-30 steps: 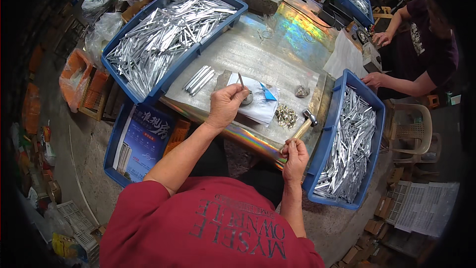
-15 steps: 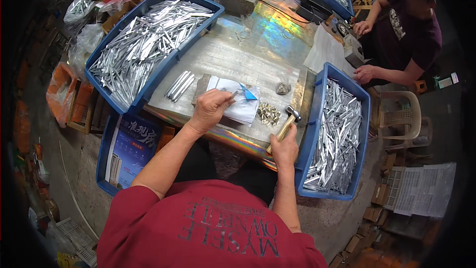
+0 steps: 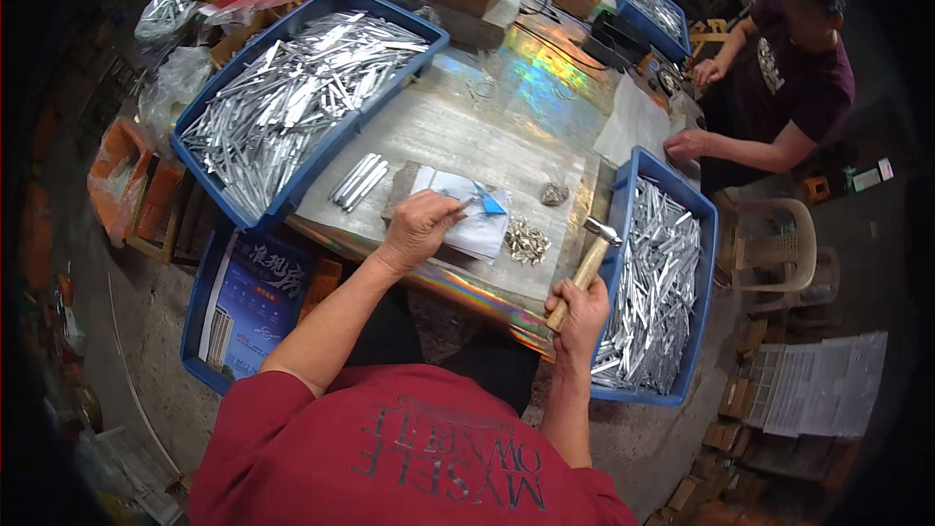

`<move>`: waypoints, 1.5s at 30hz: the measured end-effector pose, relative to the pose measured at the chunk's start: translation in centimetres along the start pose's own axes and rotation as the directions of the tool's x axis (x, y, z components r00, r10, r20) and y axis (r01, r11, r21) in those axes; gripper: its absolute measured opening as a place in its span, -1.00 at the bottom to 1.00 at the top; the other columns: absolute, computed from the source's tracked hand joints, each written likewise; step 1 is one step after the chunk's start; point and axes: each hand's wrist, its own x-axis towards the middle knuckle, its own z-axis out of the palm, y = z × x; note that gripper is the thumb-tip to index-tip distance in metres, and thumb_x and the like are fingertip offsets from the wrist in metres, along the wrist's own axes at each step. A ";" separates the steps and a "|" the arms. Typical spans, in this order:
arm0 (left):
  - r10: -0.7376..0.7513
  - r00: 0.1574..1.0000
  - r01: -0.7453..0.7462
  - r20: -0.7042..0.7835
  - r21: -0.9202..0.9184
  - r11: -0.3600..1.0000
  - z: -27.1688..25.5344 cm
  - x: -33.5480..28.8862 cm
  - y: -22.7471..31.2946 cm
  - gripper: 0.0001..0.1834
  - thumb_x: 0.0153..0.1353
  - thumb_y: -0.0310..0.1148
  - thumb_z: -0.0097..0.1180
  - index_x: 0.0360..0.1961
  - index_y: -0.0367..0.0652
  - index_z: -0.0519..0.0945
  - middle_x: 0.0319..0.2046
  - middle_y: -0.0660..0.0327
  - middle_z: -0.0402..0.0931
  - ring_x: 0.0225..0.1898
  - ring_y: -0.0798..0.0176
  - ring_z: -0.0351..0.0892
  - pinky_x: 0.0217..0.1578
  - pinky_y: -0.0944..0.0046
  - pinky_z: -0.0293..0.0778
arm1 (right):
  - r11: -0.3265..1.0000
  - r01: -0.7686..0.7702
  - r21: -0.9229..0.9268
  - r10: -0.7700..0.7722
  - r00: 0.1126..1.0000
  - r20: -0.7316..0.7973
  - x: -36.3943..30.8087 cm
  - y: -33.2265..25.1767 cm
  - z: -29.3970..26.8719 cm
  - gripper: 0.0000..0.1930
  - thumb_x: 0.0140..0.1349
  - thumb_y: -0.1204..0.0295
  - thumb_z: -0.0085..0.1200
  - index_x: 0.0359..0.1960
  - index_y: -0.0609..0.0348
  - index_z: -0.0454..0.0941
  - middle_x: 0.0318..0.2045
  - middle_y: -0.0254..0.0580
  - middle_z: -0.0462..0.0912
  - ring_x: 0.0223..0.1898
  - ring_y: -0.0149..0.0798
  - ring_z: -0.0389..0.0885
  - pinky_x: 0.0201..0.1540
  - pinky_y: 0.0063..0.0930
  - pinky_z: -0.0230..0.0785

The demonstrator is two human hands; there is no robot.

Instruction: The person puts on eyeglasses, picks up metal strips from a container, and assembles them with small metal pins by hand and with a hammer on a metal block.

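Hammer (image 3: 591,264) gripped by the right hand (image 3: 582,313).

Wood-handled hammer (image 3: 588,267) in right hand (image 3: 582,312)

Printed lettering (image 3: 448,472) on red shirt (image 3: 292,448) and blue poster (image 3: 255,297)

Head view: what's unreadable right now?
All in the head view:
Left hand: anything between its fingertips is blurred, covered by the fingers.
Small metal pieces: too small to tell their exact shape.
Small clear bag: contents too small to identify.
Right-hand blue bin: floor hidden under metal strips.
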 end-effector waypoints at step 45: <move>0.015 1.000 -0.015 -0.012 0.003 1.000 0.2 -0.7 -0.6 -0.90 -0.16 -0.56 0.12 -0.54 -0.22 0.48 -0.61 0.19 0.44 -0.54 0.16 0.42 -0.51 0.30 0.33 | 0.597 0.467 -0.652 -0.204 0.875 0.440 -2.2 -7.5 3.3 -0.51 0.06 0.57 -0.06 0.08 0.23 0.17 -0.60 -0.27 0.43 -0.68 -0.54 0.33 -0.63 -0.62 0.26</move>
